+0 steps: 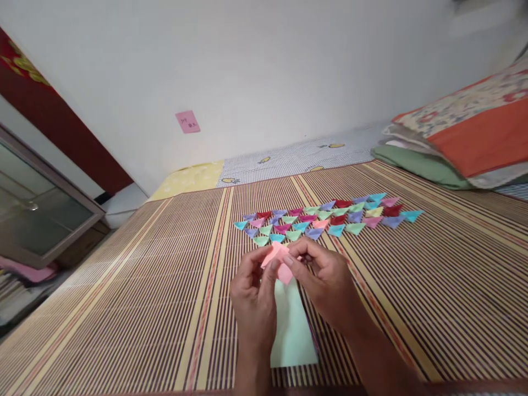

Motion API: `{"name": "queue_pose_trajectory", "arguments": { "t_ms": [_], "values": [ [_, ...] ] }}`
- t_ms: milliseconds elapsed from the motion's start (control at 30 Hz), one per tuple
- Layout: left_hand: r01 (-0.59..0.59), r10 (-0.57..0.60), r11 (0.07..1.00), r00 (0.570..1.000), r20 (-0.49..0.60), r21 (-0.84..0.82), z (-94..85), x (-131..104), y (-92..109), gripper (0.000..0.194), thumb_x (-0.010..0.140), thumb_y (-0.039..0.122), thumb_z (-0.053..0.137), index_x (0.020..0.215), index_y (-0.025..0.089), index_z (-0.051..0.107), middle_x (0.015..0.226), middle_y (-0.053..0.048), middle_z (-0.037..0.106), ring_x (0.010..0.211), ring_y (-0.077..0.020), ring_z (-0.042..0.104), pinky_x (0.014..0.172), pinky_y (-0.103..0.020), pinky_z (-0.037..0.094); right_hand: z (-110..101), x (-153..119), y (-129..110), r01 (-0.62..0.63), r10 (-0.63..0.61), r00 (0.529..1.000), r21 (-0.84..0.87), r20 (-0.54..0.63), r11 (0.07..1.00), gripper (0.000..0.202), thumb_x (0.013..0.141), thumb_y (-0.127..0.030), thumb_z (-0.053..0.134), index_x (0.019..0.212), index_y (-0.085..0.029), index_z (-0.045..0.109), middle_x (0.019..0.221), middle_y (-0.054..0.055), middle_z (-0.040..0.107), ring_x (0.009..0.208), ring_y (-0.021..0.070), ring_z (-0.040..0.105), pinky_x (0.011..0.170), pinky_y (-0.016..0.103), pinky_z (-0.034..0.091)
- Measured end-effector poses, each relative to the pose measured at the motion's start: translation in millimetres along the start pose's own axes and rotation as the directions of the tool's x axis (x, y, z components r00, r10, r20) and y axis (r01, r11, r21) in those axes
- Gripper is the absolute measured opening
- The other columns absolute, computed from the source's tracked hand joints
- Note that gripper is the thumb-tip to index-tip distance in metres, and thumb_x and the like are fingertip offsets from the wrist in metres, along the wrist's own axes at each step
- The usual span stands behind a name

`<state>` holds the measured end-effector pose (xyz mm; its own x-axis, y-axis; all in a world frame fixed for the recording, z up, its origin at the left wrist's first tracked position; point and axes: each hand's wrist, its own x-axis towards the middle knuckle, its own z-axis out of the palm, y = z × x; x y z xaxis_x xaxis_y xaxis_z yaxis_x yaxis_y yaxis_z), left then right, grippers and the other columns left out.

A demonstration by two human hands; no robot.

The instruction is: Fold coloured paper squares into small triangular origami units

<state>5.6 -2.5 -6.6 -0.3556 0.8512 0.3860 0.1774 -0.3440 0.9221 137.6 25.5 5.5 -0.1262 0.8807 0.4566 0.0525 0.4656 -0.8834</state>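
Observation:
A small pink piece of folded paper (284, 272) is held up between both hands near the middle of the view. My left hand (256, 286) pinches its left side between thumb and fingers. On its right side, my right hand (324, 275) grips it with the thumb in front and the fingers curled behind. Below the hands a pale green sheet (292, 335) lies on the striped mat. Just beyond them, several rows of small folded paper triangles (314, 233) in many colours are spread across the mat.
The striped bamboo mat (144, 297) covers the bed. Folded bedding (482, 132) is piled at the right back. A white wall with a pink note (187, 121) rises behind. On the left stands a glass-fronted cabinet (37, 203).

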Motion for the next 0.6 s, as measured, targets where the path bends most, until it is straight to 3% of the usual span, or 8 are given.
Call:
{"name": "queue_pose_trajectory", "arguments": {
  "t_ms": [167, 400, 600],
  "values": [
    [0.011, -0.011, 1.000, 0.999, -0.046, 0.014, 5.5, -2.5, -1.8, 0.023, 0.092, 0.034, 0.071, 0.113, 0.027, 0.076, 0.109, -0.005, 0.077, 0.099, -0.0196, 0.071, 0.087, -0.032, 0.057, 0.7, 1.4, -2.0, 0.025, -0.025, 0.999, -0.015, -0.038, 1.000, 0.015, 0.094, -0.023, 0.060, 0.079, -0.021, 0.061, 0.077, 0.001, 0.066, 0.072, 0.0172, 0.062, 0.068, 0.030, 0.048],
    [-0.010, 0.014, 0.998, 0.998, -0.065, 0.057, 6.6, -3.9, -2.2, 0.022, 0.092, 0.032, 0.071, 0.113, 0.029, 0.077, 0.107, -0.003, 0.078, 0.095, -0.0181, 0.071, 0.086, -0.032, 0.058, 1.2, 2.0, -1.1, 0.016, -0.016, 0.999, -0.006, -0.032, 1.000, 0.015, 0.094, -0.023, 0.060, 0.080, -0.021, 0.062, 0.079, 0.000, 0.065, 0.075, 0.0176, 0.063, 0.071, 0.031, 0.048],
    [0.045, -0.048, 0.999, 0.992, -0.115, -0.028, 12.0, -7.0, 1.2, 0.022, 0.090, 0.032, 0.074, 0.111, 0.027, 0.079, 0.109, -0.004, 0.079, 0.098, -0.0186, 0.072, 0.085, -0.031, 0.059, 2.4, 1.1, -3.8, 0.001, -0.001, 0.999, -0.012, -0.041, 1.000, 0.017, 0.095, -0.024, 0.061, 0.079, -0.021, 0.062, 0.076, -0.001, 0.064, 0.071, 0.0156, 0.060, 0.069, 0.029, 0.047]
  ]
}}
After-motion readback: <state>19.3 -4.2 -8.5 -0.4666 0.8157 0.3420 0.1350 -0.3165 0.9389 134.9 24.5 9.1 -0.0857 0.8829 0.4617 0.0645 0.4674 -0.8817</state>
